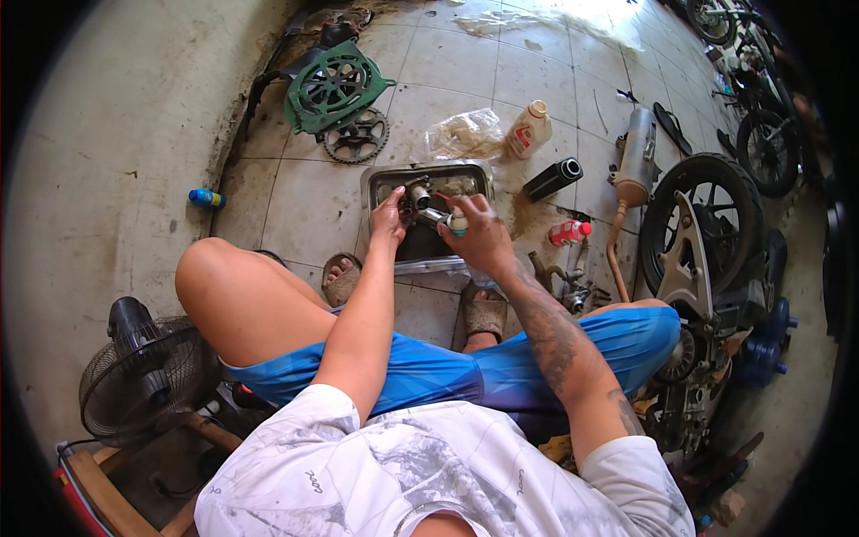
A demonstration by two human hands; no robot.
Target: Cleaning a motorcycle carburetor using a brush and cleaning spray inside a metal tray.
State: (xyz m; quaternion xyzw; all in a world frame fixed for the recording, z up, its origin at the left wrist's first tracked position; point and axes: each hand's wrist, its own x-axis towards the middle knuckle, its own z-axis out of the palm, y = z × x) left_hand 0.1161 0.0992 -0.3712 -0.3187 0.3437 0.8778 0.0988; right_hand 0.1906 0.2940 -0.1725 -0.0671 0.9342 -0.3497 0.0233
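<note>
A rectangular metal tray (368,190) with dark contents lies on the floor between my feet. Over its left half, my left hand (390,217) grips a small metal engine part, apparently a carburetor (419,196). My right hand (480,234), on the tray's right side, is wrapped round a spray can (458,221) with a pale top. A thin red straw (443,196) points from the can toward the metal part. Fingers hide much of both held things. A shiny metal tube-like piece (434,217) shows between the two hands; what it belongs to, I cannot tell.
Right of the tray are a white bottle (530,131), a black cylinder (553,180), a red bottle (570,234), an exhaust (636,157) and a wheel (747,219). A green cover (335,87) and sprocket (356,136) lie far left. A fan (148,371) stands near left.
</note>
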